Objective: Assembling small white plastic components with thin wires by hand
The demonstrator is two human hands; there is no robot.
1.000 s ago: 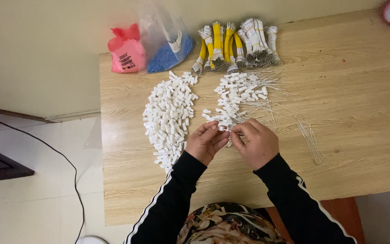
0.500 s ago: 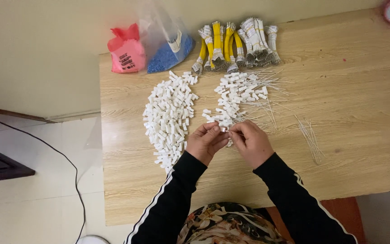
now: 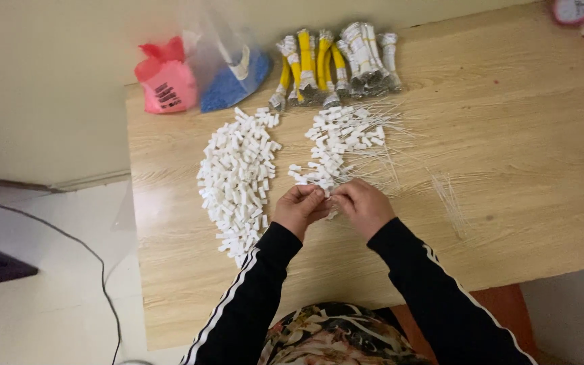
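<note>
At the frame's centre, the left hand [image 3: 297, 208] and right hand [image 3: 363, 205] pinch one small white plastic clip [image 3: 326, 194] together, fingers closed; a loosened grip could drop it into the nearby clip-and-wire pile [image 3: 336, 145].

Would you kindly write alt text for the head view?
Two hands, left hand and right hand, pinch a small white piece over a wooden table, beside two heaps of white pieces and yellow bundles.

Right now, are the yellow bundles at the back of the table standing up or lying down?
Lying down. The yellow bundles lie flat side by side on the table, their lengths running along its top.
</note>
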